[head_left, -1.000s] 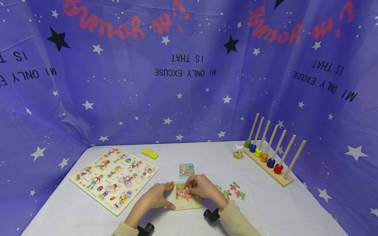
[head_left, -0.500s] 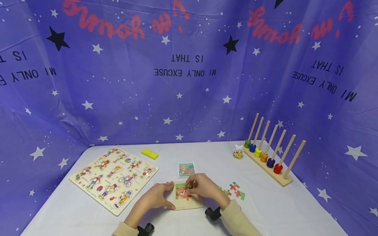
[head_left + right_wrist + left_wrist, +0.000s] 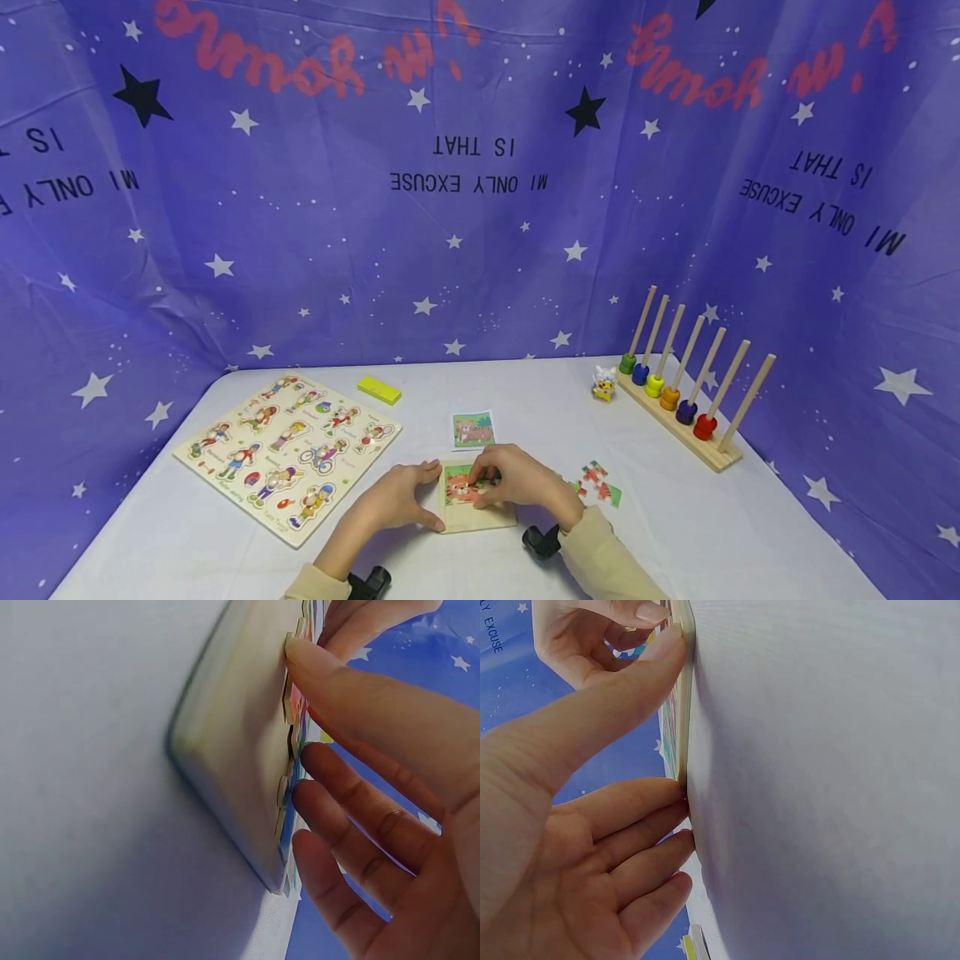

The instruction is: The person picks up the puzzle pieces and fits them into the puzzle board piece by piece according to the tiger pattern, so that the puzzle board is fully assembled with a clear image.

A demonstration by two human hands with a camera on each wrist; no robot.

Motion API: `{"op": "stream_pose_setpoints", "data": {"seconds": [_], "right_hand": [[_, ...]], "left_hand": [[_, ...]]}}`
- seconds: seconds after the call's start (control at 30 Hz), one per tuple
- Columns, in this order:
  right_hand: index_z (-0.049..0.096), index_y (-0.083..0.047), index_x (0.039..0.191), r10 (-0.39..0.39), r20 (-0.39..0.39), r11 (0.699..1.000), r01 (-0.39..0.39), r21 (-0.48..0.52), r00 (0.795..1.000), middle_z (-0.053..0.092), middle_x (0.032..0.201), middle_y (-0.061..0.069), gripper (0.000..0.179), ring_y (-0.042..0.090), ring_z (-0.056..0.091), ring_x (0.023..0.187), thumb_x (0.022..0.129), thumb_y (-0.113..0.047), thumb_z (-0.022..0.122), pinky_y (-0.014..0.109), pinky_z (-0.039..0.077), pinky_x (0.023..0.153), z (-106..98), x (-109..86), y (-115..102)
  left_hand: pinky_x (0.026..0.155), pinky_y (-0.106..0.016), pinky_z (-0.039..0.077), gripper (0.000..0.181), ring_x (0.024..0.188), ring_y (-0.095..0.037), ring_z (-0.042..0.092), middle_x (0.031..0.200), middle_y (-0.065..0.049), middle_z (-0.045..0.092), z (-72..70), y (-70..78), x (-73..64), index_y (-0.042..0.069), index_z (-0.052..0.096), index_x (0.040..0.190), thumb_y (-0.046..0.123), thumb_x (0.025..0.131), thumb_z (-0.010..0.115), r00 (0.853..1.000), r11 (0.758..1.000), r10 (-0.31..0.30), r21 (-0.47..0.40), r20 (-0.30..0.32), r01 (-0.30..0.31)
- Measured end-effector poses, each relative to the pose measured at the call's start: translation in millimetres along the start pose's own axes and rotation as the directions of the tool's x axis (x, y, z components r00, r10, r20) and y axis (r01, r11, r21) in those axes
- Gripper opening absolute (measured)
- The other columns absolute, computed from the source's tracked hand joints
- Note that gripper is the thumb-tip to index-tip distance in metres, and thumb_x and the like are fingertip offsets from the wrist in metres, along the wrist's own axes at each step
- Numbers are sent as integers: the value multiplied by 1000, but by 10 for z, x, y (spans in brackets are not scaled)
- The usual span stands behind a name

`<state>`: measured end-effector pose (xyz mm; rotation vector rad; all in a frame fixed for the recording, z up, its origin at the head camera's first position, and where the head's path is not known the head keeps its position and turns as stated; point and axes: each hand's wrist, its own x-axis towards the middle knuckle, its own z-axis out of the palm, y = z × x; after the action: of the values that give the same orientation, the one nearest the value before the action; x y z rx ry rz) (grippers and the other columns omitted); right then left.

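A square wooden puzzle tray lies in front of me, with joined orange-and-green animal pieces in its far part and bare wood toward me. My left hand steadies the tray's left side, thumb at the near corner and fairly straight fingers at the far one. Over the tray, my right hand pinches a jigsaw piece at the right of the joined ones, thumb on its near edge. The hand covers much of that piece in the head view. Loose jigsaw pieces lie right of the right hand.
Behind the tray lies a picture card. A large peg puzzle board is on the left, with a yellow block beyond it. At the right stand a small figurine and a wooden peg rack with coloured rings.
My right thumb has shifted slightly toward me along the piece, and its fingers have spread a little from the thumb. The left hand and the tray stay in place.
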<state>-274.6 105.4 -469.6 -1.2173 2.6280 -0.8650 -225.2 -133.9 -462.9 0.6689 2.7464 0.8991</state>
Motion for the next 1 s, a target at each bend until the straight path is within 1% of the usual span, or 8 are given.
{"op": "stream_pose_setpoints", "data": {"seconds": [0.2, 0.33, 0.47, 0.57, 0.7, 0.77, 0.87, 1.0], "right_hand": [[74, -11, 94, 2, -11, 1000, -2, 17, 1000, 64, 87, -5, 27, 8, 58, 76, 72, -20, 86, 17, 50, 68, -4, -11, -29], [75, -11, 94, 17, -15, 1000, -17, 13, 1000, 65, 88, -6, 26, 7, 58, 75, 71, -19, 86, 16, 49, 67, -2, -14, -44], [75, -11, 95, 24, -6, 1000, -24, 12, 1000, 65, 89, -6, 27, 7, 57, 76, 72, -18, 86, 16, 49, 68, -3, -13, -44], [75, -10, 97, 6, 12, 1000, -6, 8, 1000, 66, 90, -5, 26, 8, 58, 78, 73, -16, 85, 18, 50, 69, -24, -9, -44], [75, -10, 100, -17, 48, 1000, 17, 2, 999, 68, 94, -4, 27, 10, 59, 81, 74, -11, 83, 19, 51, 72, -91, -36, -38], [75, -10, 101, -4, 55, 1000, 3, 25, 998, 68, 96, -3, 28, 12, 60, 83, 75, -8, 82, 19, 51, 72, -142, -71, -30], [73, -9, 103, 24, 45, 998, -26, 60, 999, 68, 98, -1, 26, 16, 62, 85, 77, -7, 80, 20, 52, 72, -225, -138, 2], [72, -9, 105, 45, 18, 997, -46, 55, 999, 68, 100, 1, 25, 19, 62, 89, 80, -9, 78, 22, 53, 72, -320, -215, 55]], "left_hand": [[108, -56, 33, 89, 130, -43, 43, 141, -20, 48, -4, 1, 2, -7, 52, 132, 36, 63, 87, 1000, 1000, 1, 0, 3, -1], [107, -58, 32, 89, 129, -44, 42, 141, -20, 48, -9, -6, 4, -7, 53, 132, 35, 63, 88, 1000, 1000, -3, -2, 7, 3], [108, -58, 32, 88, 129, -44, 42, 141, -20, 48, -3, -10, 5, -7, 53, 132, 34, 63, 88, 1000, 1000, -9, -10, 7, 9], [108, -56, 32, 88, 130, -43, 42, 141, -20, 48, -3, -8, -5, -7, 53, 132, 34, 63, 88, 1000, 1000, -8, -11, 2, 8], [108, -56, 32, 88, 130, -43, 43, 141, -20, 48, -12, -1, -14, -8, 53, 131, 34, 62, 88, 1000, 1000, -2, -7, -3, 2], [108, -56, 32, 88, 130, -43, 42, 141, -20, 48, -12, 3, -10, -8, 53, 131, 34, 62, 88, 1000, 1000, -2, -6, -3, 2], [109, -57, 31, 88, 130, -43, 42, 142, -19, 48, -9, 12, -1, -7, 53, 132, 33, 62, 88, 1000, 1000, -6, -3, -1, 6], [109, -57, 30, 88, 131, -43, 41, 142, -19, 47, -11, 22, -10, -7, 53, 132, 33, 61, 88, 1000, 1000, -12, -2, -4, 12]]}}
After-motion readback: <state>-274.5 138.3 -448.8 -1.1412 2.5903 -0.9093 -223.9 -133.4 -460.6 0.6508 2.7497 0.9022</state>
